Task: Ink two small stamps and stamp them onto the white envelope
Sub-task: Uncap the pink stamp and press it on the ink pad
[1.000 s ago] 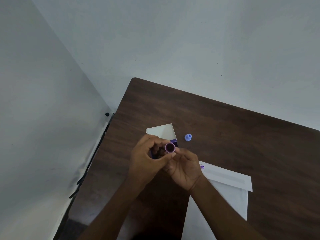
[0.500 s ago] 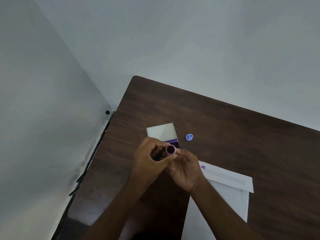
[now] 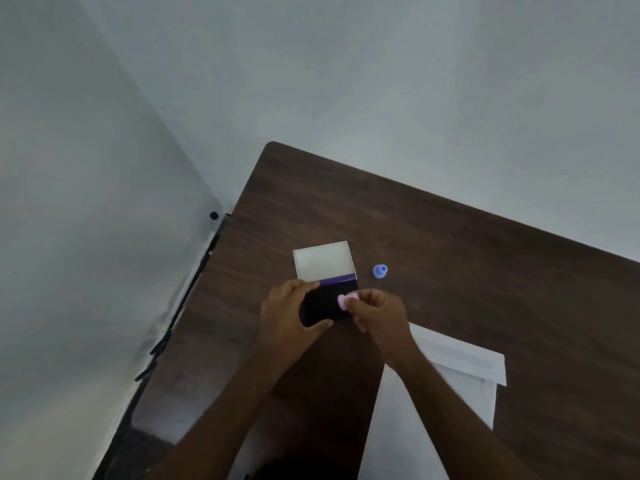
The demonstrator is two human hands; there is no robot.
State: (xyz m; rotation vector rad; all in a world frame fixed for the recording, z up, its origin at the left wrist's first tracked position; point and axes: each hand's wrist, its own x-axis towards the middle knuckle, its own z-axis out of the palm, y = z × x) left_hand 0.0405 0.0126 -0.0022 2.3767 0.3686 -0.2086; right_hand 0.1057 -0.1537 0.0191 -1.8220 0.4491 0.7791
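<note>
A dark purple ink pad (image 3: 325, 303) lies open on the brown table (image 3: 433, 244), its white lid (image 3: 323, 261) flipped up behind it. My left hand (image 3: 287, 317) grips the pad's left end, thumb at its front edge. My right hand (image 3: 377, 313) pinches a small pink stamp (image 3: 343, 301) and holds it down on the pad's right side. A small blue stamp (image 3: 380, 271) stands on the table right of the lid. The white envelope (image 3: 457, 372) lies at the front right, partly under my right forearm.
The table sits in a corner between two pale walls. A black frame and cables (image 3: 180, 306) run along the table's left edge. Bare wood stretches behind and to the right of the ink pad.
Both hands have come down from holding the pink stamp face-up in the air. The right hand now holds it on the pad, and the left hand has gone to the pad.
</note>
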